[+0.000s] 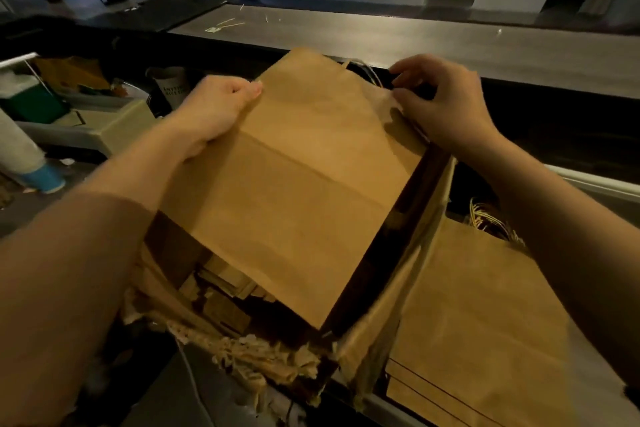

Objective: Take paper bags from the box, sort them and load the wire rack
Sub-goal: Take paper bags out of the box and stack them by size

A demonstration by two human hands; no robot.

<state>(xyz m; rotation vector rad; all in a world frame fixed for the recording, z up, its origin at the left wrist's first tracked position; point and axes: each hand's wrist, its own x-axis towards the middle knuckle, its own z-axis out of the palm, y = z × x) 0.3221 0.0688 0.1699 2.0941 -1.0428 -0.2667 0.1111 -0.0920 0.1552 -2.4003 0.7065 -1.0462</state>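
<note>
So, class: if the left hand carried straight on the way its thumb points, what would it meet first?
The paper bag held in the left hand; beyond it, probably the right hand.

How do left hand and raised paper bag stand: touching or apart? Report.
Touching: head view shows the left hand gripping the paper bag, thumb on its top face.

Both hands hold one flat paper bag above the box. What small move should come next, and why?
Probably swing the paper bag to the right and lay it on the stack of bags. The left hand and right hand both grip its far end, it seems lifted over the torn box, and the stack holds similar flat bags.
</note>
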